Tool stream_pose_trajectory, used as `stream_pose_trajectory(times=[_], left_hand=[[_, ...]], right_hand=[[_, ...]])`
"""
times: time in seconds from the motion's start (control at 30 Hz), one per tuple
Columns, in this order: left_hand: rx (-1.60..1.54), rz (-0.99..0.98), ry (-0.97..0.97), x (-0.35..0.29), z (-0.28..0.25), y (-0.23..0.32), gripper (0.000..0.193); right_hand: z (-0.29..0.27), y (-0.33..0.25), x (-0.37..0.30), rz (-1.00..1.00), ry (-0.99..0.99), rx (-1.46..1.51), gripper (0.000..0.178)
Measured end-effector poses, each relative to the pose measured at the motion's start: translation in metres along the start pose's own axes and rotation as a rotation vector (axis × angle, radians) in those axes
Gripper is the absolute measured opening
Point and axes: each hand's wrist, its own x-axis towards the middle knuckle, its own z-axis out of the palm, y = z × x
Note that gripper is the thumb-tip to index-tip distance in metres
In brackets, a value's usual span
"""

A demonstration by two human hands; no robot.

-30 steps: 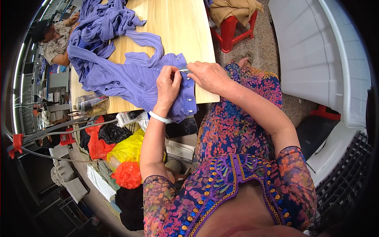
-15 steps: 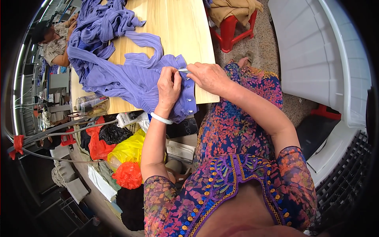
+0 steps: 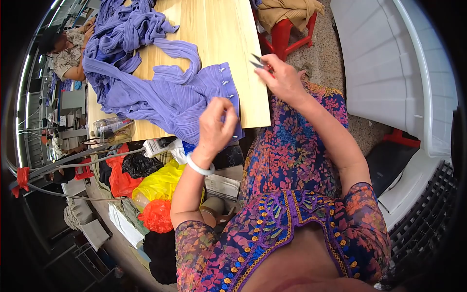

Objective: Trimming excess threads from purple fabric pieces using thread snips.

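Note:
A purple ribbed knit garment (image 3: 160, 97) lies bunched and spread on the wooden table (image 3: 243, 104). Along its flat edge band (image 3: 226, 80) runs a row of small whitish bits, too small to identify. Over the near end of that band is my left hand (image 3: 217, 124), its fingers curled together; what they hold, if anything, is hidden. My right hand (image 3: 287, 82) grips small thread snips (image 3: 258, 62) with dark pointed blades and a bit of red. The blades are apart and hover above the table's right edge, away from the cloth.
A clear jar (image 3: 113, 129) lies at the table's near left corner. Below hang red and yellow plastic bags (image 3: 158, 185) and cables. A red stool (image 3: 281, 41) with tan cloth stands beyond the right edge, near a large pale bin (image 3: 394, 68). Far left sits another person (image 3: 68, 56).
My right hand has moved right, off the garment, and the snips now show. My left hand has drawn back toward me. The edge band lies flatter, its upper part uncovered.

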Motion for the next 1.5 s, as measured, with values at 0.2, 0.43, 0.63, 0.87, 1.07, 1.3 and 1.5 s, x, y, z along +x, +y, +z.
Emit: stream_pose_trajectory(times=[0.2, 0.43, 0.63, 0.87, 1.07, 1.3, 1.5], left_hand=[[0.208, 0.07, -0.093, -0.024, 0.023, 0.02, 0.028], [0.482, -0.117, -0.124, -0.034, 0.024, 0.012, 0.048], [0.494, -0.081, 0.106, -0.062, 0.035, 0.008, 0.047], [0.552, -0.1, 0.102, -0.096, 0.035, -0.007, 0.042], [0.588, -0.126, 0.142, -0.096, 0.035, -0.019, 0.037], [0.571, -0.153, 0.227, -0.077, 0.044, -0.014, 0.035], [0.628, -0.108, 0.151, -0.08, 0.037, -0.011, 0.023]], right_hand=[[-0.001, 0.001, 0.005, 0.05, 0.056, 0.028, 0.028], [0.016, -0.008, 0.012, -0.074, -0.114, -0.073, 0.031], [0.058, -0.003, 0.048, -0.195, -0.388, -0.187, 0.023], [0.069, -0.019, 0.059, -0.084, -0.41, -0.414, 0.029], [0.063, -0.012, 0.066, -0.006, -0.401, -0.373, 0.018], [0.043, -0.001, 0.054, 0.025, -0.288, -0.376, 0.018], [0.019, 0.01, 0.034, -0.05, -0.139, -0.378, 0.015]])
